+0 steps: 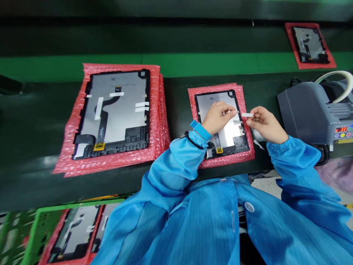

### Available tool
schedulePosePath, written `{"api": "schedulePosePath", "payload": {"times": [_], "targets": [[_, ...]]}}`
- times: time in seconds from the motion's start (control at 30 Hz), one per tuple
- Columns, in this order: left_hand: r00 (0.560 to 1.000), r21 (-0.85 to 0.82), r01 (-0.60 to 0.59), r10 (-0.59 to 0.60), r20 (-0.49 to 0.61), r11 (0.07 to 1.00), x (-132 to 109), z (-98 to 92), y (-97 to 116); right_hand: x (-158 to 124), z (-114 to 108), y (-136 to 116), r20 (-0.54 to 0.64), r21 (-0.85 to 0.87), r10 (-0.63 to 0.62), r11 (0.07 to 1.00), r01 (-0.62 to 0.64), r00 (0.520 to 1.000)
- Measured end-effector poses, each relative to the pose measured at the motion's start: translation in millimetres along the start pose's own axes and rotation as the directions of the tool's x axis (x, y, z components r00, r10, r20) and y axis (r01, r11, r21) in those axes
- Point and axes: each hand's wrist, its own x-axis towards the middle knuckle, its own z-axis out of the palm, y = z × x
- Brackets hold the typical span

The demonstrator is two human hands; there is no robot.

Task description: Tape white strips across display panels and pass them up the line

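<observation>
In the head view, a white tape strip [247, 115] is pinched between the thumb and fingers of the right hand [261, 123], just beyond the right edge of a display panel [228, 134]. The left hand [220, 116] is held over that panel, its thumb and forefinger drawn close together near the right edge; whether anything is gripped there cannot be told. A blue wristband [201, 130] is worn on the left wrist.

The panel is laid back side up on red bubble wrap [226, 161], which is supported by the dark workbench [27, 129]. To its left, a second display panel [124, 114] is placed on stacked red bubble wrap; white tape pieces [98, 108] and a black flex cable [102, 125] are noted on its back. A grey tape dispenser [306, 110] is positioned at the right, with red digits lit. A further panel [309, 44] is seen at the upper right, on red wrap. Below the bench edge, more panels [81, 230] are contained in a green crate [41, 228].
</observation>
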Motion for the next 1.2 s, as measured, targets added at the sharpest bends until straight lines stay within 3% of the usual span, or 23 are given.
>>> {"api": "schedulePosePath", "payload": {"times": [0.1,0.27,0.47,0.63,1.0,1.2], "targets": [[0.999,-0.071,-0.015,0.018,0.045,0.997,0.9,2.7,6.9,-2.5,5.9,-7.8,0.051,-0.014,0.001,1.0,0.0,0.999],[0.997,-0.045,0.028,-0.025,0.067,0.999,0.7,5.3,10.4,-1.2,5.5,-7.0,0.037,-0.047,0.028,0.999,-0.026,0.999],[0.995,0.036,0.089,-0.09,0.036,0.995,2.3,4.4,7.0,5.6,-4.3,-3.7,-0.12,-0.122,0.046,0.991,-0.061,0.992],[0.992,0.025,0.116,-0.117,0.049,0.993,2.6,7.0,6.8,14.9,0.8,-1.0,-0.096,-0.181,-0.003,0.983,-0.015,0.995],[0.965,0.247,0.254,-0.263,0.005,0.935,-0.1,16.6,15.5,24.4,10.4,14.1,-0.098,-0.317,0.012,0.947,-0.042,0.995],[0.964,0.31,0.249,-0.267,0.015,0.917,-2.2,18.6,15.8,25.4,12.9,16.6,-0.101,-0.446,-0.022,0.895,-0.026,0.995]]}}
